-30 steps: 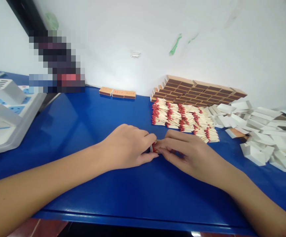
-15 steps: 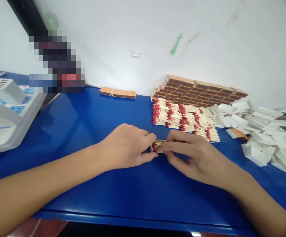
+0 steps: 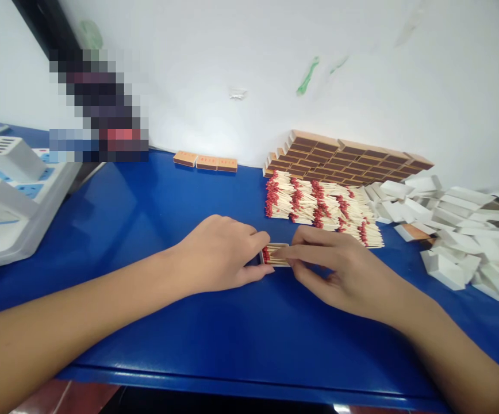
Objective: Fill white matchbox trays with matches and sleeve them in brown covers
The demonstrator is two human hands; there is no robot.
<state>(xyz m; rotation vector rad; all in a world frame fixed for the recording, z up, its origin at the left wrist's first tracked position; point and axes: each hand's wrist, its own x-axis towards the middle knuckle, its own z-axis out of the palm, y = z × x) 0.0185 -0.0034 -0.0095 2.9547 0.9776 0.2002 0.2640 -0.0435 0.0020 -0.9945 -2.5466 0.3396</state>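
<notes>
A small white matchbox tray (image 3: 287, 246) lies on the blue table between my hands, with red-headed matches (image 3: 275, 256) in it, heads to the left. My left hand (image 3: 223, 253) grips the tray's left end between thumb and forefinger. At the right end is my right hand (image 3: 336, 264); its forefinger reaches over the matches while the other fingers and thumb hold the tray's end. Just beyond my right hand, loose matches (image 3: 305, 201) lie in several rows. Part of the tray is hidden under my right fingers.
Closed matchboxes (image 3: 340, 158) are stacked against the wall, and three more matchboxes (image 3: 206, 163) stand in a row to their left. White empty trays (image 3: 460, 224) are heaped at right. A power strip (image 3: 20, 230) with plugged-in adapters sits at left on the blue table (image 3: 232, 339).
My right forefinger has drawn back slightly to the right, so more of the matches show. The tray and my left hand have shifted a little left.
</notes>
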